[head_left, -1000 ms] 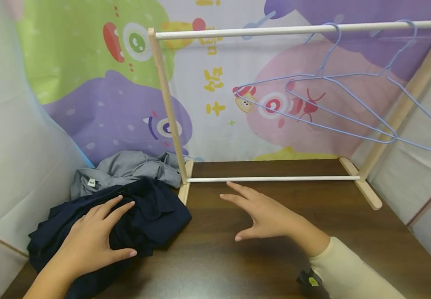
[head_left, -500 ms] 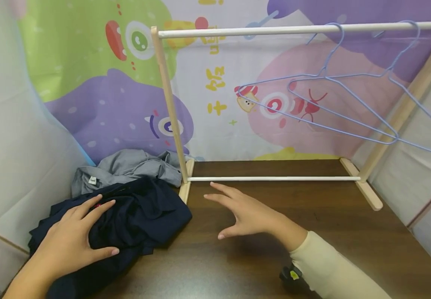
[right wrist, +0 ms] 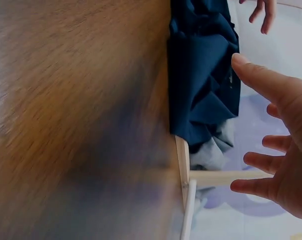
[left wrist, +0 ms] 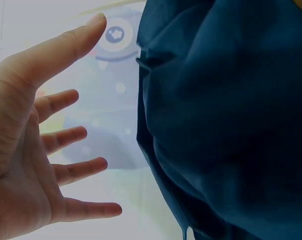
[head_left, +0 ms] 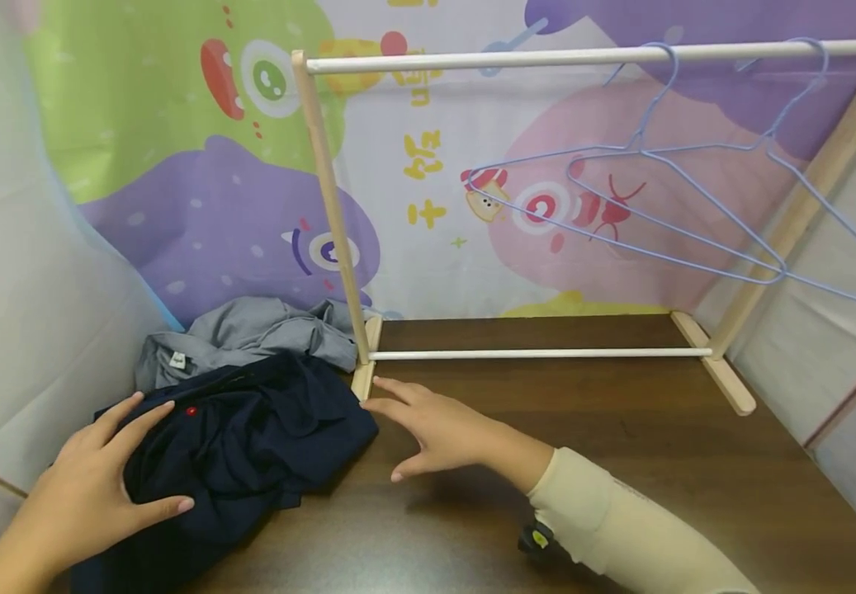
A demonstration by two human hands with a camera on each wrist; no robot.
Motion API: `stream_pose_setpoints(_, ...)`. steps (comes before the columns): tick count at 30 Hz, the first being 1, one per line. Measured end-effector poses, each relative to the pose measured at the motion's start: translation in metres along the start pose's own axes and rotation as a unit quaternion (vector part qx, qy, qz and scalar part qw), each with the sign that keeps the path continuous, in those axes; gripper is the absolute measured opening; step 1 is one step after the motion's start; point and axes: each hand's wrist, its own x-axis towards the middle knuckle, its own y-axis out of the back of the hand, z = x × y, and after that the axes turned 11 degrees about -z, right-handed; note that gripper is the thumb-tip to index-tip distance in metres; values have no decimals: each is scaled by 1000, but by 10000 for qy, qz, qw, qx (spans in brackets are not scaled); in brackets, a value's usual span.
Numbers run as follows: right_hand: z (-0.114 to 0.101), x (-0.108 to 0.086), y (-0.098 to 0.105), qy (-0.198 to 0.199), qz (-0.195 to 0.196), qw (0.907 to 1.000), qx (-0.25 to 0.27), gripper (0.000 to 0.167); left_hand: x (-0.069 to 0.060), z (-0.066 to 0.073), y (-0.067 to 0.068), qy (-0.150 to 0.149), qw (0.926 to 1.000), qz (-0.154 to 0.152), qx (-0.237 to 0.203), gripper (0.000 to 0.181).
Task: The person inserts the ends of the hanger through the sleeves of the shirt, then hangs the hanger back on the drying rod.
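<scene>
Trouble could come from the navy garment (head_left: 264, 437), heaped loosely between the left grip (head_left: 89, 487) and the right grip (head_left: 442, 433), both with fingers spread apart, holding nothing: a deep pinch might drag along the grey garment (head_left: 249, 334) lying against it, beyond the left grip. The rack foot (head_left: 363, 383) lies just past the right grip, so a careless sweep could jolt it.

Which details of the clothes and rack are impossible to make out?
- Head view: grey garment, partly hidden behind the navy garment.
- Left wrist: navy garment, cut by right edge.
- Head view: white tag, any print too small.
- Head view: right post, top cut by right edge.
</scene>
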Motion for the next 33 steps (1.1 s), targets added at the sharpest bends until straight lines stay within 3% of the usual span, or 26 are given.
stream_pose_setpoints(11,-2,40,-6,-37,51,9989,466,96,-9,-28,-2,41,9993,368,-102,123)
stream_pose_setpoints(17,1,61,-15,-288,196,9941,1030,97,-16,-46,-8,420,9987,293,-88,126)
stream_pose_setpoints(21,-1,73,-17,-460,268,9895,1346,98,-18,-53,-11,826,9959,95,-368,125)
stream_pose_setpoints(24,-2,82,-19,-553,304,9853,1588,99,-18,-59,-14,1114,9909,-70,-754,125)
stream_pose_setpoints(29,-4,101,-27,-796,227,9798,1822,104,-23,-69,-20,1302,9819,-283,-1344,125)
stream_pose_setpoints(31,-5,108,-29,-918,201,9775,1887,106,-25,-74,-21,1379,9740,-533,-1715,124)
stream_pose_setpoints(33,-7,113,-30,-1065,185,9747,1958,109,-27,-78,-22,1550,9598,-879,-2169,122)
